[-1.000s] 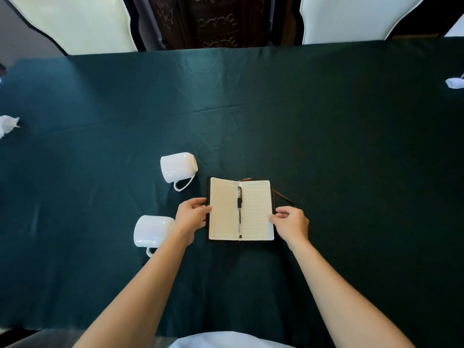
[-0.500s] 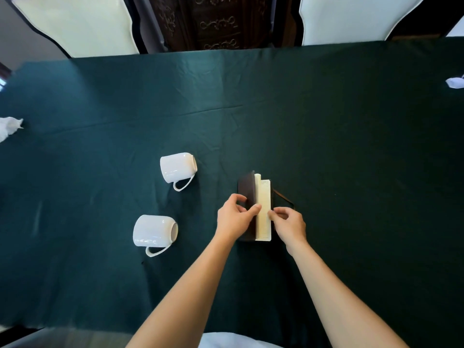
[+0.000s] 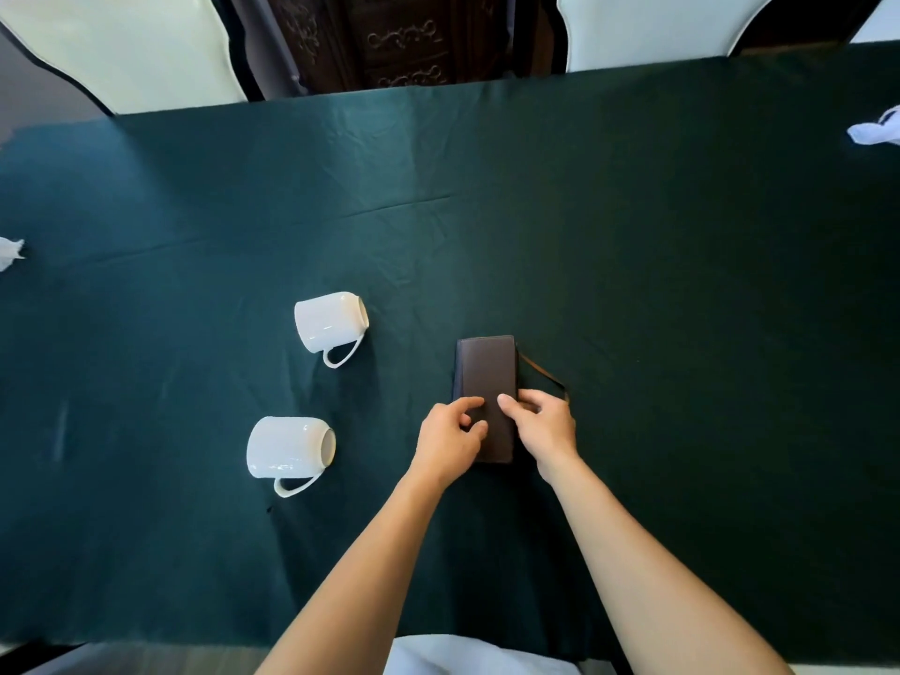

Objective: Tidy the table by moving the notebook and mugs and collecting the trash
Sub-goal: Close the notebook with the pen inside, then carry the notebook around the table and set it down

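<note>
Notebook lay closed on the green tablecloth, right of two tipped mugs. Both hands rested loosely curled on its near end, left hand and right hand fingertips pressing the cover flat, probably steadying it for the loose strap.

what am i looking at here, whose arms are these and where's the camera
There is no machine here. The camera sits on a person's head and looks down, so the two bare arms are that person's own. A table with a dark green cloth holds a closed brown notebook. The left hand and the right hand rest their fingers on its near end; neither lifts it. Two white mugs lie on their sides to the left, a far mug and a near mug. Crumpled white paper lies at the left edge and the right edge.
</note>
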Motion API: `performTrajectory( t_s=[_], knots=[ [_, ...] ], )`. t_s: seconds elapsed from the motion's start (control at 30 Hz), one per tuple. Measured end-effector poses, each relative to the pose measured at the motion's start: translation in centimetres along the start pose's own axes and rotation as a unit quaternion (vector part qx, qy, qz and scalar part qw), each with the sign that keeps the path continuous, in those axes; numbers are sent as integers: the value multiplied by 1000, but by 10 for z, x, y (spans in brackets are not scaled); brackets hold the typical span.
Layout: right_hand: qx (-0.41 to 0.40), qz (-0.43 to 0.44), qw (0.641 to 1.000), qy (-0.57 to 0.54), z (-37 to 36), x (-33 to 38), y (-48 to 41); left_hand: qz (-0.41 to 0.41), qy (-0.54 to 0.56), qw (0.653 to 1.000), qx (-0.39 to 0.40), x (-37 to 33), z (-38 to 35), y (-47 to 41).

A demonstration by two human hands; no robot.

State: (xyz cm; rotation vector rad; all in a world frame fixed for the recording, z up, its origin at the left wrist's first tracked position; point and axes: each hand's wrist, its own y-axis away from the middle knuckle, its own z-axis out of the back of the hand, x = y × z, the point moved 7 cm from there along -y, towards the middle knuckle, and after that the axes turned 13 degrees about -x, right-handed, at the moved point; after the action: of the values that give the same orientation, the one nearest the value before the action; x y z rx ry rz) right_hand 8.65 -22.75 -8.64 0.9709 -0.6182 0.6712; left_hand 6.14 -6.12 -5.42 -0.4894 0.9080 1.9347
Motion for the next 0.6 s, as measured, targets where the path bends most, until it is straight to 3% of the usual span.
performTrajectory(
  t_s=[0.13, 0.4, 0.6],
  knots=[
    [-22, 14, 1000, -15, -7, 11, 12, 21, 61, 998, 8, 4, 21, 5],
    [28, 93, 985, -143, 8, 59, 77, -36, 201, 971, -122, -14, 160, -14],
    [67, 134, 955, -256, 21, 102, 174, -134, 342, 930, -6, -64, 216, 2]
  ],
)
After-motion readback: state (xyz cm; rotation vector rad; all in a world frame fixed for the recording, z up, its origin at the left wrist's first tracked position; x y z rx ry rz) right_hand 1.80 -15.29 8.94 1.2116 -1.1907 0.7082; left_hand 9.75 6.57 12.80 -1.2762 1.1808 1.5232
